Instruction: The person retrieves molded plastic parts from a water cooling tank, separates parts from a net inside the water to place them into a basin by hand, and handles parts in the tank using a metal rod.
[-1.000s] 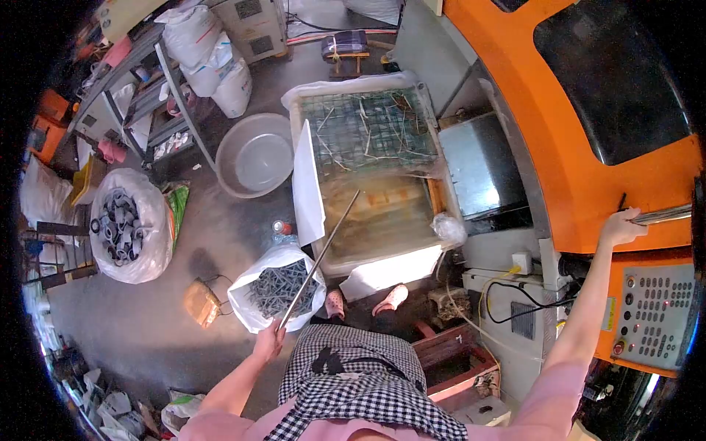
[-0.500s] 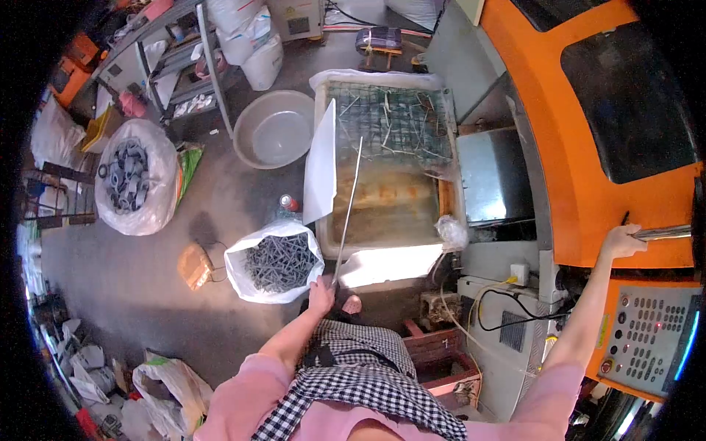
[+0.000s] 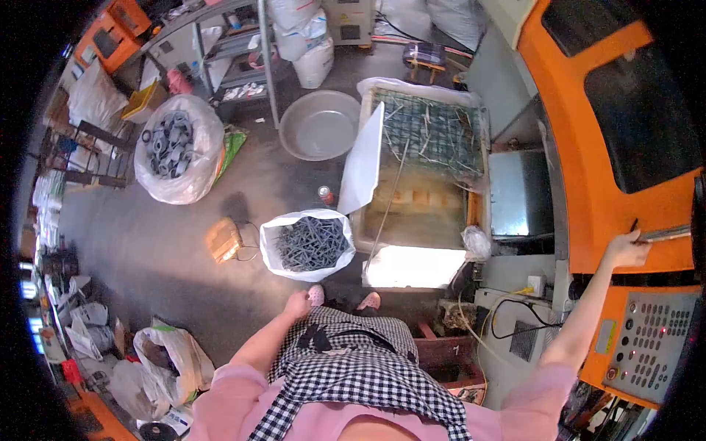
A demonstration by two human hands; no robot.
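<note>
My right hand [image 3: 629, 250] is at the right, its fingers closed round the handle [image 3: 635, 223] of the orange machine door [image 3: 607, 213]. My left hand [image 3: 298, 303] hangs beside my checked apron [image 3: 353, 367], its fingers loosely curled with nothing visible in them. Just ahead of it stands a white sack [image 3: 272, 257] full of grey plastic pieces [image 3: 312, 244]. A long thin stick [image 3: 386, 202] leans against the water tank [image 3: 419, 239], apart from my left hand. A white panel [image 3: 363, 165] stands slanted along the tank's left side.
A wide grey basin [image 3: 288, 132] lies on the floor beyond the sack, and a red can [image 3: 325, 195] stands nearer. A bag of grey rings [image 3: 176, 192] is at the left. Below the door is a control panel [image 3: 651, 338]. A metal ladder [image 3: 267, 66] stands at the back.
My left hand has let go of the stick and drawn back toward my side; the stick now leans against the tank. My right hand stays on the door handle. The view has shifted left.
</note>
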